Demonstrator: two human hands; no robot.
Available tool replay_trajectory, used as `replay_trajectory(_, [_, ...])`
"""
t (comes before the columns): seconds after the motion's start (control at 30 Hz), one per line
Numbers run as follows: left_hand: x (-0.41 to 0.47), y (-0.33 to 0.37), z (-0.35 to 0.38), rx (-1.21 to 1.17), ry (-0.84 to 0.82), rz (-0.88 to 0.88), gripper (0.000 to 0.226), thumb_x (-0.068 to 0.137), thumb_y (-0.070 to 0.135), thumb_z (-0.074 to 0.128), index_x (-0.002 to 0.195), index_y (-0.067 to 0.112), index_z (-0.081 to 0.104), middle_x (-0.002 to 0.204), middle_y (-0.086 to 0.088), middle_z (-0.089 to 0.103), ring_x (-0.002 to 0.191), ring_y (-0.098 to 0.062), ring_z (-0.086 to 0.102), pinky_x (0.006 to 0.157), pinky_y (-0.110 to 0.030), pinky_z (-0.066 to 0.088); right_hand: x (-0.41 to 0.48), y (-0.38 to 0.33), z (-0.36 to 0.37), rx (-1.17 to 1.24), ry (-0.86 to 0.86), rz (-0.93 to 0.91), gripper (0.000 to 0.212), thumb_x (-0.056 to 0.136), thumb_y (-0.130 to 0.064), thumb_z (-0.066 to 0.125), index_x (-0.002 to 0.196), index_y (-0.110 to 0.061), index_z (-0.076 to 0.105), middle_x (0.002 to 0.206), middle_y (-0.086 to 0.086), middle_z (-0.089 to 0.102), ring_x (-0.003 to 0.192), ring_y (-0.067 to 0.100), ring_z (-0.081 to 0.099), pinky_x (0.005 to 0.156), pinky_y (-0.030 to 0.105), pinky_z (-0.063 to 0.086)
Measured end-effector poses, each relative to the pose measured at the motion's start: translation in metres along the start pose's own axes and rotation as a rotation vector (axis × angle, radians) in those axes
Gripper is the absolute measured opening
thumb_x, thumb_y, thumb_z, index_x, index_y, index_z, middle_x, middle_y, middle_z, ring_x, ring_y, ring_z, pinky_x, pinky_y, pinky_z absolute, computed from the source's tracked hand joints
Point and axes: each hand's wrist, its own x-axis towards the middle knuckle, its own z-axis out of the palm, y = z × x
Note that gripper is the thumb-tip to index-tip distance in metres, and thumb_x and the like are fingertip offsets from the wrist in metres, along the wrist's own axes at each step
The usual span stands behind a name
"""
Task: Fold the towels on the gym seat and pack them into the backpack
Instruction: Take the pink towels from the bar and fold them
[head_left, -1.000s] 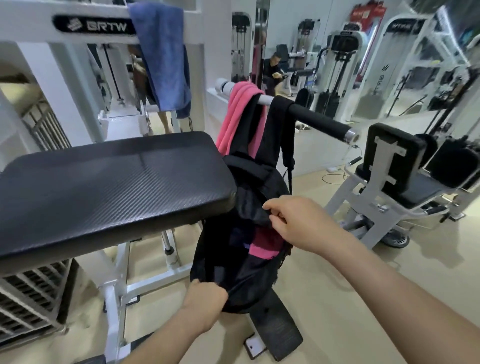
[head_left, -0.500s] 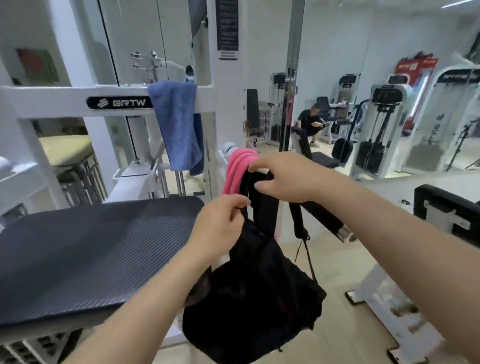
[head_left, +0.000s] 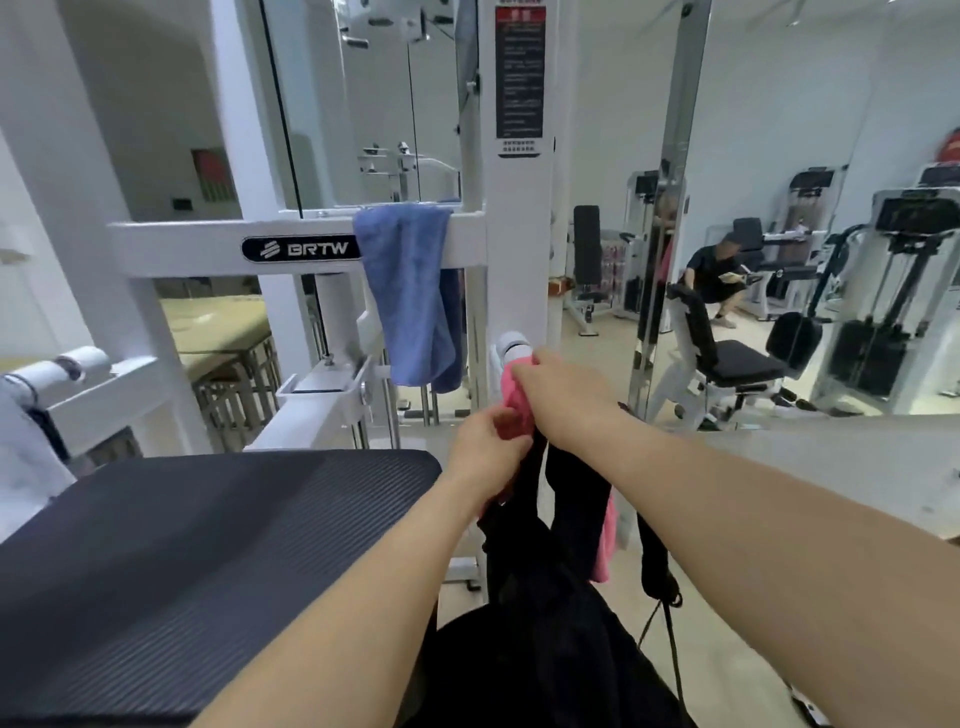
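BRTW label on white crossbar | black placard above | seated person in background

Item count:

- Towels: two, namely one blue towel and one pink towel.
- Backpack: one, black.
- Padded seat: one.
- Hands: two, the left hand and the right hand.
- Seated person in the background: one.
- Brand plate: one.
- Printed notice: one.
- Weight machines in the background: several. No exact number can be determined, as the units overlap.
- Pale cloth at the far left edge: one. Whether it is a third towel cannot be confirmed.
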Motion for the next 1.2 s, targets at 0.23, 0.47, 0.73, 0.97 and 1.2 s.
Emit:
replay_trajectory(0.23, [-0.058,0.033,-0.103,-0.818,0.166,0.038,0.025,0.089,-0.006,0.057,0.099,0.014,0.068,0.082,-0.002,0.07,0.063,-0.013,0.064,0.054,-0.023,0.052,0.016,-0.038,-0.041,0.566,0.001,-0.195,0.027,0.097,-0.015,0.046,0.084,0.0,0.064,0.08,0.01,0.06,0.078,0.022,0.052,0.065,0.03,0.03])
replay_trajectory(0.47, [-0.116,0.022,-0.206,-0.206,0.373,0.205,0.021,0.089,0.005,0.062,0.083,0.023,0.07,0.065,0.011,0.067,0.058,-0.002,0.057,0.055,-0.012,0.045,-0.002,-0.124,-0.087,1.005,-0.609,-0.11,0.024,0.094,-0.019,0.056,0.072,-0.01,0.058,0.056,0.001,0.05,0.045,0.012,0.043,0.043,0.021,0.042])
replay_trajectory(0.73, [-0.197,0.001,-0.238,0.225,0.322,0.269,0.039,0.075,0.004,0.067,0.095,0.034,0.052,0.092,0.007,0.064,0.074,-0.012,0.064,0.068,-0.033,0.056,-0.02,-0.2,-0.095,1.175,-0.856,-0.091,0.012,0.088,-0.012,0.063,0.098,-0.007,0.064,0.073,0.009,0.057,0.064,0.021,0.054,0.071,0.037,0.049])
replay_trajectory(0.97, [-0.216,-0.022,-0.3,-0.222,0.216,0.113,0.011,0.091,0.009,0.062,0.093,0.016,0.07,0.095,-0.018,0.072,0.081,-0.026,0.063,0.075,-0.036,0.05,-0.058,-0.238,-0.099,1.044,-0.766,-0.289,0.044,0.083,-0.058,0.062,0.113,-0.026,0.061,0.109,0.003,0.067,0.093,0.017,0.062,0.086,0.035,0.053])
replay_trajectory(1.2, [-0.232,-0.032,-0.341,0.322,0.273,0.24,0.043,0.1,0.027,0.046,0.062,0.006,0.052,0.053,0.008,0.048,0.052,-0.004,0.04,0.055,-0.029,0.037,-0.093,-0.31,-0.083,0.931,-0.109,-0.373,0.017,0.083,0.002,0.056,0.09,-0.012,0.061,0.082,0.014,0.064,0.062,0.011,0.062,0.064,0.034,0.056])
